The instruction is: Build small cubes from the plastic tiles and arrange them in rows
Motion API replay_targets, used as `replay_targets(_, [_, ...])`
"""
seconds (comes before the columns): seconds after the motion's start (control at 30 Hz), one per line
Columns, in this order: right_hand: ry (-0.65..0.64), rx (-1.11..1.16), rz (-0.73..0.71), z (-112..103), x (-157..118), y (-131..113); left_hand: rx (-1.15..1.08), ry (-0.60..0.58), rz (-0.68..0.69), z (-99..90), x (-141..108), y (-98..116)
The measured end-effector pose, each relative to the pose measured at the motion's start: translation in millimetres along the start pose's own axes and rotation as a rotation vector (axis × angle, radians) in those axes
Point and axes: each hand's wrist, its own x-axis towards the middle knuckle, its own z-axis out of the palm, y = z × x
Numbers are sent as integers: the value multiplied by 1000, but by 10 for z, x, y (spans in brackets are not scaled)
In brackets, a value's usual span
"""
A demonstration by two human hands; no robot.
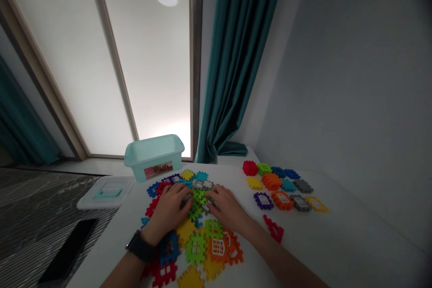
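Many flat, notched plastic pieces lie heaped on the white table (118,243). My left hand (171,207), with a dark watch on its wrist, is over the left part of the heap, its fingers curled round a dark grey piece. To its right, my right hand (224,207) has its bent fingertips on grey pieces; its grip there is hard to make out. Green pieces (199,196) show between the hands. Nearer me are a yellow piece (185,232), a green window piece (195,249), an orange window piece (218,248) and a blue piece (168,248).
Sorted small stacks, among them red (250,168) and orange (272,181), stand at the right, with a red triangular piece (274,228) nearer me. A mint tub (154,155) is at the back left, beside a clear lid (106,192). A black phone-like slab (67,252) lies left.
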Motion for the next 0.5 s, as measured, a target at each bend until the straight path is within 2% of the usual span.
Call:
replay_targets(0.2, [29, -90, -7, 137, 173, -95, -7, 21, -12, -4, -6, -39])
replay_targets(0.5, [12, -79, 17, 114, 18, -23, 10, 16, 2, 16, -7, 6])
